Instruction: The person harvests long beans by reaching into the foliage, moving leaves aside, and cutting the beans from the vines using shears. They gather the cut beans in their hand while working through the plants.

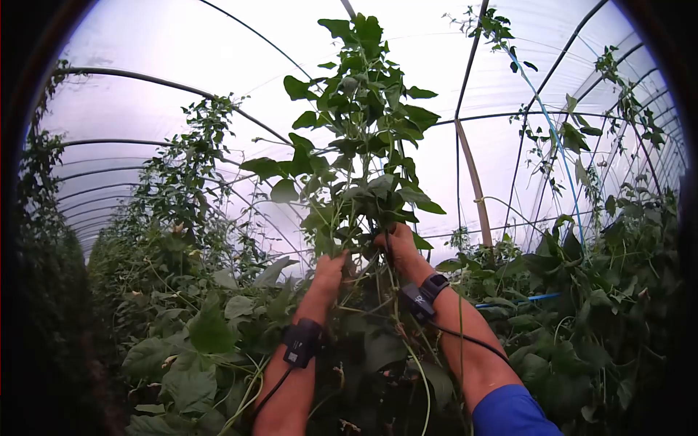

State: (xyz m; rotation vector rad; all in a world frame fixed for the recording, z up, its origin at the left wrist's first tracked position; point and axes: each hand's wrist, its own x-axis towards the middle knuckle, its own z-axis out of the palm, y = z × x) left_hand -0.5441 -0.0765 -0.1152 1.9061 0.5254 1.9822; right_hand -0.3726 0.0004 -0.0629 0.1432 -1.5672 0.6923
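Two hands point(331, 272) point(404, 248) among broad leaves point(380, 186).

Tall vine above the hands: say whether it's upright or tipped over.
Upright. The vine rises nearly straight above the left hand and right hand, its leafy top near the picture's upper edge.

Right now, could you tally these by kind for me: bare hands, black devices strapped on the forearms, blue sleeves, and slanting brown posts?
Bare hands: 2, left hand and right hand
Black devices: 2, left device and right device
Blue sleeve: 1
Slanting brown post: 1
Total: 6
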